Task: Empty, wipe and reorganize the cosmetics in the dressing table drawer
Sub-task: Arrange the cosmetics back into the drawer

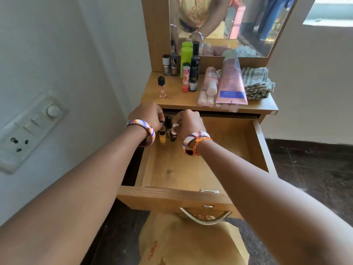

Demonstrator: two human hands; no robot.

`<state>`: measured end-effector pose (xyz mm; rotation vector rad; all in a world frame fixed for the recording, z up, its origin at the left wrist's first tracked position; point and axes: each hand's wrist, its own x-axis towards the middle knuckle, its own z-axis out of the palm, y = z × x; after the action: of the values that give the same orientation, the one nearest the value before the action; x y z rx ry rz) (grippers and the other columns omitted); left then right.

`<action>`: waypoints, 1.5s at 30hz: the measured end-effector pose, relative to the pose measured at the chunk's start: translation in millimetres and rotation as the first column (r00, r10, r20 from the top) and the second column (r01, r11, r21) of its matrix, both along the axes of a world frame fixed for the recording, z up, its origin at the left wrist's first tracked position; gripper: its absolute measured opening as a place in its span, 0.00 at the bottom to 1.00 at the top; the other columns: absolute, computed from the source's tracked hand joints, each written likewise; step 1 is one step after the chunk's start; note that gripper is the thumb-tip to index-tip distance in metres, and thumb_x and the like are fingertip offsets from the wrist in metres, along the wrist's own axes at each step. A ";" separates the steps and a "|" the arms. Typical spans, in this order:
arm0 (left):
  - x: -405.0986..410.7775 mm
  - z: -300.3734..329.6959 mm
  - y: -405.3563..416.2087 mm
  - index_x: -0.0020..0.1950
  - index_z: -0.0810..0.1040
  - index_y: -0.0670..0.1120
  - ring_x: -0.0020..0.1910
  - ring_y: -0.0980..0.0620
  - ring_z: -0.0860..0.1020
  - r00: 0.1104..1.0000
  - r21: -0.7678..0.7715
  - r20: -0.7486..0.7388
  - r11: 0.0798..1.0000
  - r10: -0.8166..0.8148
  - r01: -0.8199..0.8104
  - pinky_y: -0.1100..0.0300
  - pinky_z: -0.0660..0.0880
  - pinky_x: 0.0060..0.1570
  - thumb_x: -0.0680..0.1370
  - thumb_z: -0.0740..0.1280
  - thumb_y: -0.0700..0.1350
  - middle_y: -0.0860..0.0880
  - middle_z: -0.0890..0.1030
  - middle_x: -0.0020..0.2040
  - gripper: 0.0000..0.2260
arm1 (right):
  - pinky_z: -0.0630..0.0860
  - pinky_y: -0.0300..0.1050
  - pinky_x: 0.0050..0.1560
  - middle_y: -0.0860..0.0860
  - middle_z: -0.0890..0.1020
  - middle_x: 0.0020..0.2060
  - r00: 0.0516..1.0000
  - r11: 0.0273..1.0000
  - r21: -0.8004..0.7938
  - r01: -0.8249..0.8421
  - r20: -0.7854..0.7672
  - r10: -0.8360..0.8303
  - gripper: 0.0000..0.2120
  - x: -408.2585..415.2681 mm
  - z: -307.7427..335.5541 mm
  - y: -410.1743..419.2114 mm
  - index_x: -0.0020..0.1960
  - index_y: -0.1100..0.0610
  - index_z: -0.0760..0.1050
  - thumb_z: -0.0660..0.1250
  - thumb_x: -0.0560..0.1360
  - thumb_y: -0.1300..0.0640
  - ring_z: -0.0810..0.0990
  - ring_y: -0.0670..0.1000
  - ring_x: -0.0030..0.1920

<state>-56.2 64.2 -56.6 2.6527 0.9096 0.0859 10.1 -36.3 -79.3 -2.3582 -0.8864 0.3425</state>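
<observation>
Both hands were down in the back left corner of the open drawer [193, 165], working a little cluster of small bottles [167, 133] that stood upright against the drawer's rear wall. The left hand [148, 115] closed in from the left side of the cluster, its fingers [162, 125] curled narrow around a dark-capped bottle there. The right hand [188, 124] came from the right, fingers [176, 127] pinched close on what looked like a pale-capped bottle, though exactly which bottle each hand gripped was hard to tell, the knuckles covered much of it.

These looked like nail-polish-size glass bottles: light, stiff, smooth and probably slippery, and likely to topple or chip if knocked together. The caps would be the sensible place to pinch, or low on the body for steadiness.

The rest of the drawer floor lay bare wood, so this read as the putting-back stage. Up on the table [175, 96] behind the drawer, more waited: a green bottle [186, 58], a black bottle [194, 73], a small clear bottle [162, 87] with a black cap, a pink tube [230, 81], a bagged set of pale bottles [209, 87], and a folded grey cloth [257, 83] at the right end, below the mirror [238, 23].
</observation>
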 end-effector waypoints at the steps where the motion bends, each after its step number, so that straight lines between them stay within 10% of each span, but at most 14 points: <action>1: 0.5 -4.8 0.7 0.46 0.82 0.44 0.43 0.48 0.76 1.000 0.006 0.005 1.000 0.011 -0.011 0.59 0.72 0.42 0.71 0.73 0.41 0.45 0.82 0.49 0.05 | 0.80 0.51 0.56 0.58 0.82 0.52 1.000 1.000 0.007 0.001 -0.004 -0.001 0.12 -0.3 -3.0 0.5 0.56 0.60 0.79 0.67 0.74 0.66 0.81 0.58 0.52; 45: -0.8 -36.4 1.2 0.59 0.79 0.46 0.49 0.42 0.80 0.994 0.315 -0.097 0.946 -0.045 0.073 0.55 0.75 0.42 0.75 0.67 0.39 0.43 0.82 0.51 0.13 | 0.78 0.46 0.53 0.58 0.80 0.55 0.995 0.995 -0.029 -0.093 0.035 0.094 0.18 -10.9 -24.7 11.5 0.63 0.59 0.74 0.68 0.74 0.64 0.80 0.56 0.54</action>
<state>-57.0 65.4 -93.0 3.0022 0.9085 0.1102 -0.8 -24.8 -104.0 -2.3594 -1.0180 0.3521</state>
